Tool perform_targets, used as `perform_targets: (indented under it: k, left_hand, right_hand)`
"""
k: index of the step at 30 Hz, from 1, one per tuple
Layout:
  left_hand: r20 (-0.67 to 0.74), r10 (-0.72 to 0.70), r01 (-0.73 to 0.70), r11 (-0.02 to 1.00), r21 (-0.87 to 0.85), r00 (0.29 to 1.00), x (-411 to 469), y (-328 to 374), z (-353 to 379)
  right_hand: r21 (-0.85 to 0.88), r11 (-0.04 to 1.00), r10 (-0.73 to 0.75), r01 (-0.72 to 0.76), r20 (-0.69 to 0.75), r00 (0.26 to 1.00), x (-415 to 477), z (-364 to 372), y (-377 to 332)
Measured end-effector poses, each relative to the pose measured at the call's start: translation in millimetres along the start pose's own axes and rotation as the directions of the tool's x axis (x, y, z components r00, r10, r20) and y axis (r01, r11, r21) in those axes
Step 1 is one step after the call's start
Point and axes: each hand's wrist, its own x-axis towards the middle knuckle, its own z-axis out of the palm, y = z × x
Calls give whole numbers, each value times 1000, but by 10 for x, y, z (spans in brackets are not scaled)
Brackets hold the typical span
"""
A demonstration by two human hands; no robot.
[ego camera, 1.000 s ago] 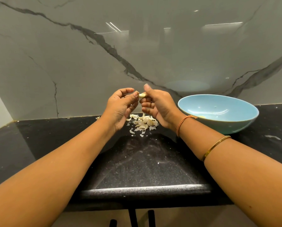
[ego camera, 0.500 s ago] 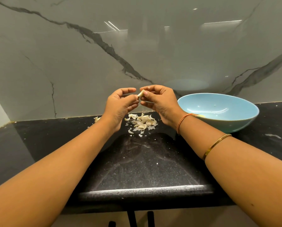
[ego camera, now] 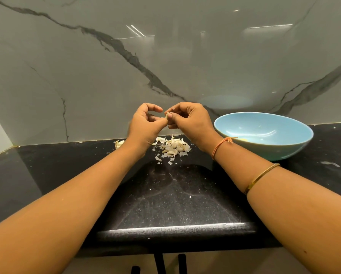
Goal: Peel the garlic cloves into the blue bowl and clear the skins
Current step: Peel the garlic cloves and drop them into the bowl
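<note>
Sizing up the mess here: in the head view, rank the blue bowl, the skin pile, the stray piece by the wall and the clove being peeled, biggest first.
1. blue bowl
2. skin pile
3. stray piece and garlic clove: unranked, both tiny, and the clove is partly hidden.

black speckled counter (ego camera: 175, 204) carries a pile of garlic skins (ego camera: 173, 148), a blue bowl (ego camera: 274, 153) to its right.

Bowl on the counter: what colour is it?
The bowl is plain pale blue, inside and out, clearest in the head view.
</note>
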Motion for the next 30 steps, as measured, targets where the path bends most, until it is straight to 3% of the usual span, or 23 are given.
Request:
perform_targets:
  k: [5, 8, 15, 21, 30]
  left_hand:
    - [3, 255, -237, 896, 375, 967, -22, 2, -20]
    - [13, 334, -303, 837, 456, 942, -34, 4, -20]
    - [-8, 159, -152, 954, 257, 987, -2, -30, -14]
    - [-35, 132, -124, 978, 171, 991, -7, -9, -21]
    - [-38, 202, -189, 958, 215, 979, -27, 28, -44]
  right_hand:
    - [176, 977, 113, -116, 28, 993, -20, -18, -49]
    - [304, 931, 188, -202, 75, 979, -36, -47, -68]
    - [395, 886, 210, -241, 121, 970, -48, -51, -54]
    - [381, 894, 216, -235, 91, 972, -44, -44, -50]
    - [389, 895, 186, -219, 120, 975, -52, -64, -94]
